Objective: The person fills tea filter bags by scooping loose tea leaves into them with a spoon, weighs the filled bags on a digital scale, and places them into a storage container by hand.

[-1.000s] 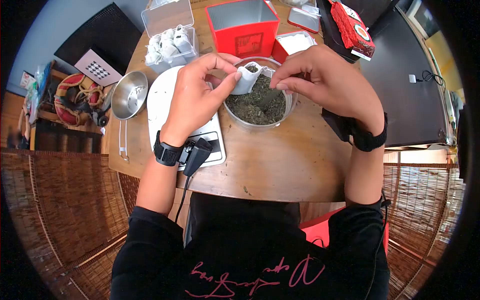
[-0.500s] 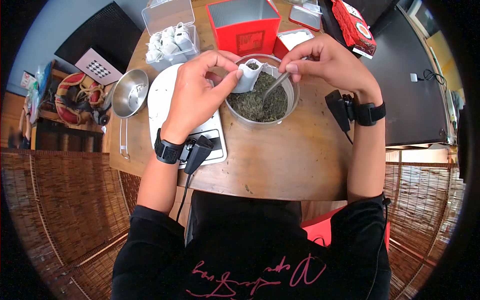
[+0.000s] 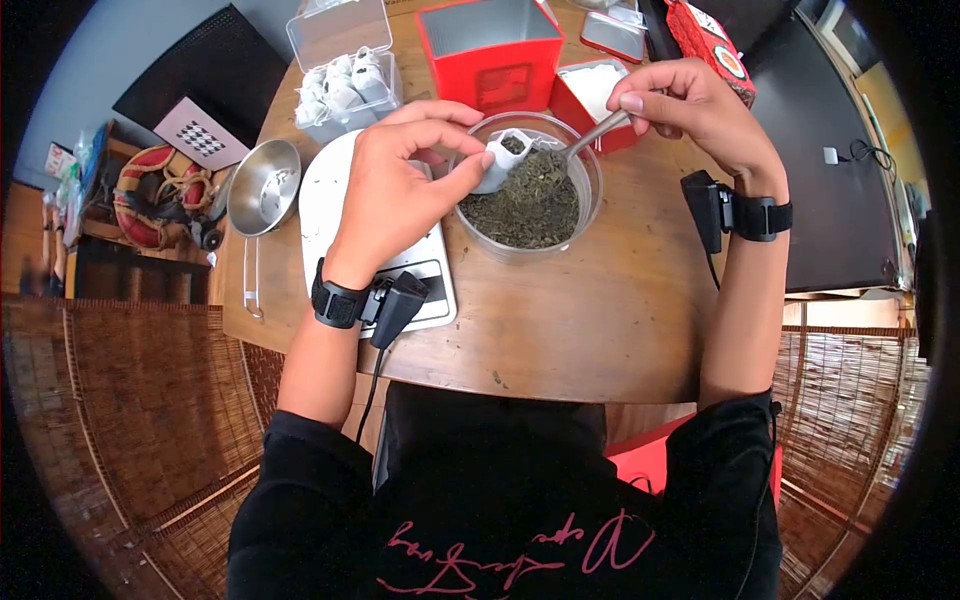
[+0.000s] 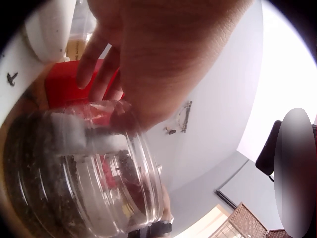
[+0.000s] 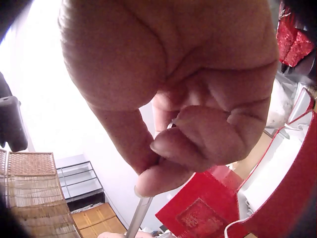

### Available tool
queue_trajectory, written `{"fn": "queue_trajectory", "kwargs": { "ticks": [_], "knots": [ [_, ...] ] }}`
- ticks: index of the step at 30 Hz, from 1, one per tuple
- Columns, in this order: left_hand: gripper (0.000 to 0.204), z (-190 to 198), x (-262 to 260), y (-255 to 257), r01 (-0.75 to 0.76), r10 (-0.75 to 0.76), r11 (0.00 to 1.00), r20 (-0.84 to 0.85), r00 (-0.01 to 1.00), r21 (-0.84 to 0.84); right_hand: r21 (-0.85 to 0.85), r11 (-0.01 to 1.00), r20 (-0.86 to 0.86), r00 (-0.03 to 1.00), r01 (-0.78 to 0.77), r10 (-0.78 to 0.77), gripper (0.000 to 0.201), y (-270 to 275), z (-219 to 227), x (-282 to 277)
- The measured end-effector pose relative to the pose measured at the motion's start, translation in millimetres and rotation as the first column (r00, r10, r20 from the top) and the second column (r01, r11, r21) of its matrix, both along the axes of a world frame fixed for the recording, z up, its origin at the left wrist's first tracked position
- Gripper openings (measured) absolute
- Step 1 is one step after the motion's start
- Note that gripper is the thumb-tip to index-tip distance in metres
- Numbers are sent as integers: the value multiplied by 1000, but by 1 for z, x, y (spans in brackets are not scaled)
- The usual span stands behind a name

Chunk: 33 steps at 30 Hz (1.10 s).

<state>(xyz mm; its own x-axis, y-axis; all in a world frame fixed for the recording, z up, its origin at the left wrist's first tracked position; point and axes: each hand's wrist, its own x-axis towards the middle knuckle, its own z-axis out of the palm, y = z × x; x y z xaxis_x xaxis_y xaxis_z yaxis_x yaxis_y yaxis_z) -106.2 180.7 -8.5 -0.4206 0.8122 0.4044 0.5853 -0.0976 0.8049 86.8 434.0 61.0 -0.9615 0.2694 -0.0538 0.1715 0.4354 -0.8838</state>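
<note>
A clear round tub (image 3: 583,225) holds dark dried leaves (image 3: 520,220). My left hand (image 3: 400,180) pinches a small white bag (image 3: 493,178) over the tub's left side, its mouth up with leaves showing inside. My right hand (image 3: 700,112) pinches the handle of a metal spoon (image 3: 600,130) above the tub's right rim. A heap of leaves on the spoon's end is beside the bag's mouth. In the right wrist view the spoon's handle (image 5: 138,215) comes out below the thumb and fingertip. The tub wall (image 4: 148,183) fills the lower left of the left wrist view.
A white scale (image 3: 325,200) lies under the left forearm, with a metal pan (image 3: 265,190) to its left. Behind are a clear box (image 3: 325,125) of filled white bags, an upright red box (image 3: 495,75), a smaller red box (image 3: 625,135) with white contents, and a red packet (image 3: 705,45).
The right hand has moved right and a little up, and the spoon has come out of the leaves carrying a heap to the bag. The left hand has stayed nearly still, holding the bag.
</note>
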Motion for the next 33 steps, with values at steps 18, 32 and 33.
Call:
{"fn": "queue_trajectory", "kwargs": {
  "ticks": [18, 32, 33],
  "knots": [
    [10, -3, 1, 1, -6, 7, 1000, -10, 1000, 28, 135, 955, -192, 953, 262, -234, 18, -42, 37, 5],
    [10, -3, -2, 1, -9, 10, 999, -12, 1000, 51, 277, 920, -284, 938, 279, -199, 13, -66, 52, 12],
    [10, -3, -1, 1, -12, 12, 999, 23, 1000, 29, 279, 919, -287, 938, 278, -196, 13, -66, 56, 13]
  ]
}}
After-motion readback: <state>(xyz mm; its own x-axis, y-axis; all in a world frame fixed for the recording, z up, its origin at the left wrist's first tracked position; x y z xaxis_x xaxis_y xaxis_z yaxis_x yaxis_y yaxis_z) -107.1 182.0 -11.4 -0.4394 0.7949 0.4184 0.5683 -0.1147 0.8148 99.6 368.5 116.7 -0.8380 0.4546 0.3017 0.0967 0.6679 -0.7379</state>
